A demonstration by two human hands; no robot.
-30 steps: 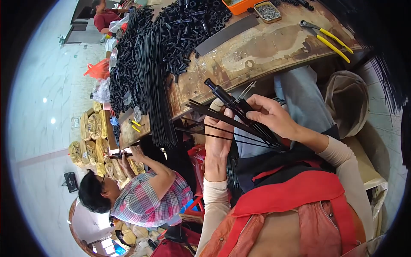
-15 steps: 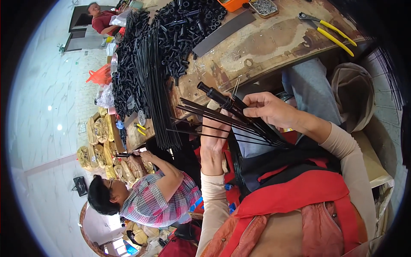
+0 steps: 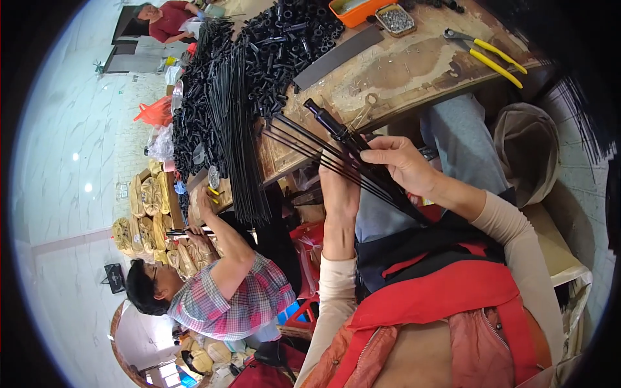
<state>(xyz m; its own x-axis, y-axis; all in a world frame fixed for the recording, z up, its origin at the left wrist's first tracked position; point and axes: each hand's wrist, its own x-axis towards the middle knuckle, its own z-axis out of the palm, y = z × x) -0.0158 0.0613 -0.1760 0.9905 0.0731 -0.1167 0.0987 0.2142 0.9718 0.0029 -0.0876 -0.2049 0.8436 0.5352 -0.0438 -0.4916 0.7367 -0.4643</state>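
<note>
I hold a black umbrella frame point(image 3: 330, 124) over my lap, tilted, its tubular end pointing up and left. Long thin black ribs fan out beside its shaft. My left hand point(image 3: 341, 176) is closed about the frame from behind the ribs, which hide most of its fingers. With thumb and fingers pinched together, my right hand point(image 3: 396, 161) grips the frame just below the tube's collar. Thin brass-coloured wires point(image 3: 362, 116) stick out by the collar; I cannot make out what they are fixed to.
On the worktable point(image 3: 414, 64) lie yellow-handled pliers point(image 3: 488, 57), a dark flat strip point(image 3: 339, 58), a tray of small metal parts point(image 3: 396, 20) and an orange box point(image 3: 352, 11). Black tubular parts point(image 3: 284, 45) and long ribs point(image 3: 239, 142) are heaped at left. A co-worker in plaid point(image 3: 226, 291) sits at left.
My left hand has moved slightly right and the ribs lie closer together. The frame stays in both hands. The plaid-shirted co-worker has reached one hand toward the table's edge.
</note>
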